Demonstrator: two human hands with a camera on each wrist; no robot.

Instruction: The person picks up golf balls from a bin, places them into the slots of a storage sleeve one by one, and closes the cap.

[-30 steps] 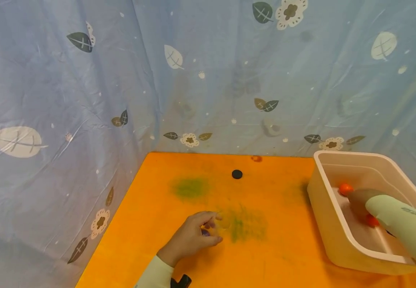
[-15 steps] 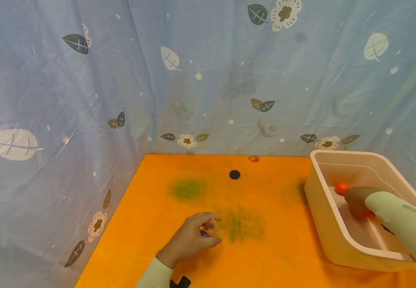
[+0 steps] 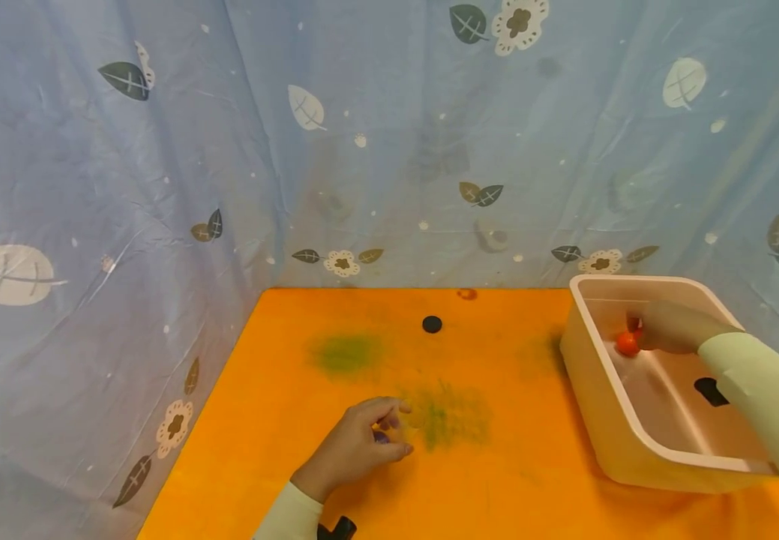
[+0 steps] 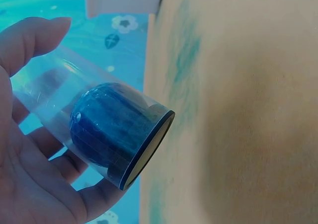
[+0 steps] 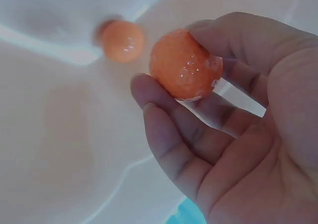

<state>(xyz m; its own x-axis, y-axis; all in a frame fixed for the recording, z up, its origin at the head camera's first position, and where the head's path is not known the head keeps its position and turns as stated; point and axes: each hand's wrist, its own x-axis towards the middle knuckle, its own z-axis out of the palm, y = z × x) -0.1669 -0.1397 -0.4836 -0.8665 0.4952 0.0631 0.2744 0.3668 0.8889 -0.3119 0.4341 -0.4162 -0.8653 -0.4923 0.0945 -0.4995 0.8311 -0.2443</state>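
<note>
My left hand (image 3: 358,442) holds a clear plastic tube (image 4: 54,77) over the table, tilted, with its fingers and thumb round the side. Inside the tube, against the black-rimmed end, sits a dark blue ball (image 4: 107,122). Down in the pale pink bin (image 3: 588,390) at the right, my right hand (image 3: 675,326) pinches an orange golf ball (image 5: 181,67) between thumb and fingertips. Beyond it, a second orange ball (image 5: 123,41) lies in the bin.
A flat black disc (image 3: 432,324) lies toward the back of the orange table (image 3: 281,420). Under the right forearm, a black piece (image 3: 711,391) shows on the bin floor. A blue patterned curtain (image 3: 389,172) closes off the back and left.
My right hand has picked up an orange golf ball and moved toward the back of the bin, uncovering more of the black piece. My left hand keeps its hold on the tube.
</note>
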